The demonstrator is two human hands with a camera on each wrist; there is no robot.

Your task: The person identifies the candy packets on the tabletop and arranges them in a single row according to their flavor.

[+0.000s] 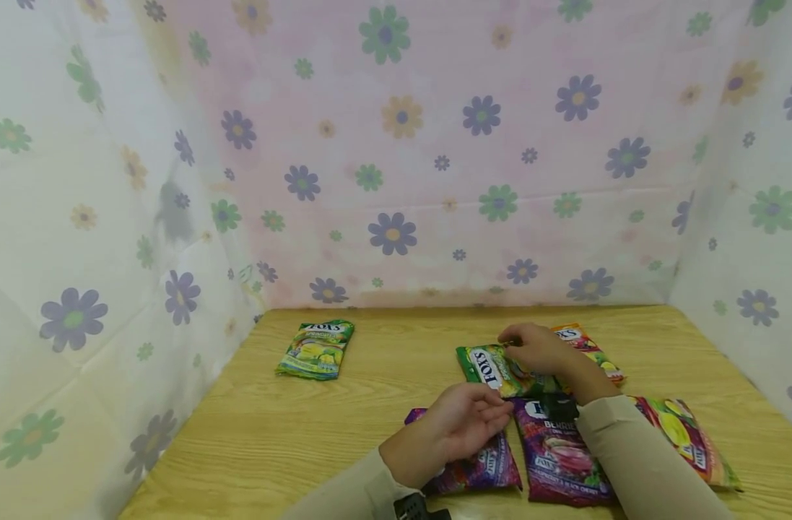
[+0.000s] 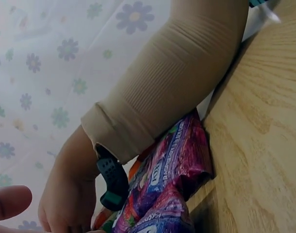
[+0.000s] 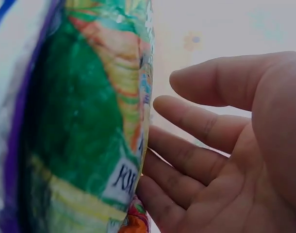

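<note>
A green FOX'S candy bag (image 1: 483,367) lies on the wooden table under my right hand (image 1: 541,354). In the right wrist view, the fingers of the right hand (image 3: 211,141) are loosely bent and apart, their tips near the edge of the green bag (image 3: 80,107); I cannot tell whether they touch it. My left hand (image 1: 460,425), palm turned up with relaxed fingers, is above a purple candy bag (image 1: 496,469) and partly hides it. Another purple berries bag (image 1: 561,462) lies just to its right, below the right wrist.
An orange FOX'S bag (image 1: 587,347) sits behind the right hand. Beyond the right forearm lies a red and yellow bag (image 1: 684,440). Another green bag (image 1: 318,350) lies alone at the far left of the table (image 1: 370,397). Flowered cloth walls (image 1: 434,180) enclose the table.
</note>
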